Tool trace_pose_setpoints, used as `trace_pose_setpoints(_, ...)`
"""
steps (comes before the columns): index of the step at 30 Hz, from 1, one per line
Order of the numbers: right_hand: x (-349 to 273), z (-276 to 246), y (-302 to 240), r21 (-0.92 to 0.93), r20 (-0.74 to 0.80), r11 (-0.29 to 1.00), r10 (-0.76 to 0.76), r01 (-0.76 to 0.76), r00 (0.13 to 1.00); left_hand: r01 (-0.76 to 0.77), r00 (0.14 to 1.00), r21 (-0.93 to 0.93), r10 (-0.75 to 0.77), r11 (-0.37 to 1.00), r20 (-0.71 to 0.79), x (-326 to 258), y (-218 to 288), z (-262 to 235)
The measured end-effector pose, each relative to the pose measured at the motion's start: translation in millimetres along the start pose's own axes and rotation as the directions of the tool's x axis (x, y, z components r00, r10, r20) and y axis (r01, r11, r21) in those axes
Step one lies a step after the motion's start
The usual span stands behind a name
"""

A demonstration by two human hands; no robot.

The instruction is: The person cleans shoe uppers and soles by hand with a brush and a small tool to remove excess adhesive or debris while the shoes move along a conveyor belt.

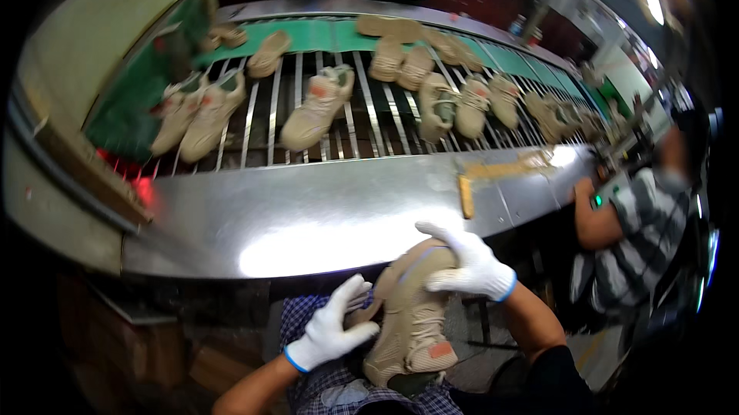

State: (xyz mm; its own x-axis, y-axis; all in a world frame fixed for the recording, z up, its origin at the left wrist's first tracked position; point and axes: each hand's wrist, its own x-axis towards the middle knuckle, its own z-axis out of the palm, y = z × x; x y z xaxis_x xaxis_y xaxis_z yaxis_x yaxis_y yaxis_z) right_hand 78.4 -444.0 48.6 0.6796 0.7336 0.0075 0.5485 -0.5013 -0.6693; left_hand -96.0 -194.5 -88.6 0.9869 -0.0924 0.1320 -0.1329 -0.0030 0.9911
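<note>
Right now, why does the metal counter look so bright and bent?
Head view: overhead light glares white off the steel counter; the fisheye lens bows its straight edges; the corners fall dark; the tan shoe between the left hand and right hand stays fairly sharp.

Left hand (329, 330) gloved, fingers curled, right hand (466, 259) gloved, gripping

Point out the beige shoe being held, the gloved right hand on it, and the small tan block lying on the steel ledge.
beige shoe (412, 322), head view, on the knit upper at mid-length.
right hand (466, 261), head view, back of the white glove.
tan block (466, 196), head view, middle of its top face.
</note>
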Motion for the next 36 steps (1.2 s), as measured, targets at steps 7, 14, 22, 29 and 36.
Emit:
trace_pose_setpoints(7, 45, -20, -52, 0.1, 0.277, 0.995, -0.028, 0.0, 0.96, -0.465, 0.77, 0.456, 0.601, 0.759, -0.216, 55, 16, 4)
trace_pose_setpoints(14, 46, -40, -86, -0.023, 0.251, 1.0, 0.001, 0.005, 0.968, 0.08, 0.948, -0.476, 0.08, 0.876, 0.307, 123, 35, -36)
trace_pose_setpoints(22, 48, -35, -44, 0.055, 0.334, 0.998, -0.011, -0.008, 0.942, 0.156, 0.94, -0.349, -0.03, 0.924, 0.341, 84, 72, -45)
trace_pose_setpoints(29, 59, -26, -40, 0.041, 0.384, 0.997, -0.077, 0.067, 0.92, 0.067, 0.949, -0.032, -0.054, 0.997, 0.31, 57, 82, -53)
trace_pose_setpoints(36, 68, -25, -47, 0.107, 0.384, 0.988, -0.148, 0.115, 0.911, -0.076, 0.977, 0.143, 0.045, 0.987, 0.21, 47, 93, -55)
